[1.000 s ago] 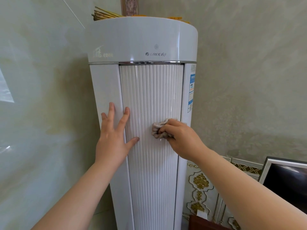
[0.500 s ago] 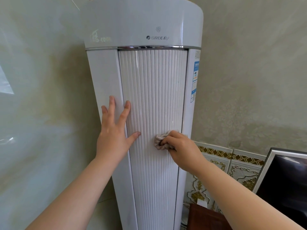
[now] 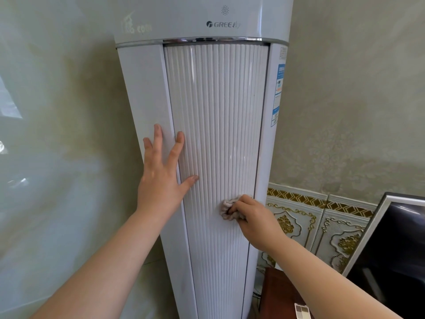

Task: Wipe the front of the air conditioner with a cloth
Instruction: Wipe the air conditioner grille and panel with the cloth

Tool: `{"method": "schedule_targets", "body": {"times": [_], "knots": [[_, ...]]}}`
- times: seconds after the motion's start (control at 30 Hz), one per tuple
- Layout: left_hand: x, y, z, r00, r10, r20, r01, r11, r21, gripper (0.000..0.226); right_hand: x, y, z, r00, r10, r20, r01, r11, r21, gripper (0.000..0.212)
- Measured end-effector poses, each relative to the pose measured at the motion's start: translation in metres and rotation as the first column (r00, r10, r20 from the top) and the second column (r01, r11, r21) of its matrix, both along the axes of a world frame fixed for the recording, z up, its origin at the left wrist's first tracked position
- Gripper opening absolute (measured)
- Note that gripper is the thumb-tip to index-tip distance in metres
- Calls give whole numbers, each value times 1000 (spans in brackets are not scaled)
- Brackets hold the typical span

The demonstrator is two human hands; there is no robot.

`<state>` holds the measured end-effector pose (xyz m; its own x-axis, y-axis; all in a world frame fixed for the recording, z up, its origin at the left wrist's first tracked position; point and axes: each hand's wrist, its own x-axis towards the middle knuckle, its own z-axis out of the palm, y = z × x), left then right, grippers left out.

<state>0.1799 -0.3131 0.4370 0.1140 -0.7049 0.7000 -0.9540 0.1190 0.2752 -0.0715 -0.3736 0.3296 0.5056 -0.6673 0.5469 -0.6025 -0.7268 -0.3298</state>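
Cloth (image 3: 227, 209), a small beige wad, soft and easily bunched, sits lower centre of frame, gripped by the right hand (image 3: 251, 218) against the tall white ribbed air conditioner (image 3: 216, 125); left hand (image 3: 161, 178) rests flat, fingers spread, bracing it.

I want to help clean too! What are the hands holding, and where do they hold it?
The right hand pinches a bunched beige cloth by its right side. The left hand holds nothing, lying flat on the white air conditioner.
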Motion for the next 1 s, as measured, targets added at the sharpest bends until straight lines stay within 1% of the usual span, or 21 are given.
{"method": "schedule_targets", "body": {"times": [0.2,0.27,0.33,0.37,0.5,0.57,0.7,0.8,0.9,1.0], "knots": [[0,-1,-6,1000,-6,-4,6,1000,-11,116,3,3,-25,998,-35,51,28,991,129,24],[0,-1,-7,1000,-9,-6,9,1000,-15,115,5,6,-32,995,-52,85,33,978,208,31],[0,-2,-8,1000,-10,-7,10,1000,-16,115,8,9,-40,988,-80,130,40,959,282,43],[0,-2,-8,1000,-11,-5,11,1000,-20,115,9,10,-43,983,-98,153,46,948,314,45],[0,-3,-10,1000,-7,4,7,1000,-22,115,15,11,-57,947,-192,256,49,879,475,32],[1,-4,-11,1000,-8,0,8,1000,-25,115,18,14,-61,917,-258,305,50,832,552,27],[1,-5,-12,1000,-18,-1,18,999,-30,115,26,16,-65,832,-370,413,-16,728,685,15],[1,-6,-13,1000,-16,-1,16,999,-29,115,31,19,-66,759,-450,471,-105,629,770,10],[1,-6,-13,1000,1,-1,-1,1000,-28,115,39,24,-68,682,-524,511,-187,550,814,9],[2,-5,-14,1000,-1,0,1,1000,-31,114,49,25,-66,598,-609,521,-234,488,841,8]]}}
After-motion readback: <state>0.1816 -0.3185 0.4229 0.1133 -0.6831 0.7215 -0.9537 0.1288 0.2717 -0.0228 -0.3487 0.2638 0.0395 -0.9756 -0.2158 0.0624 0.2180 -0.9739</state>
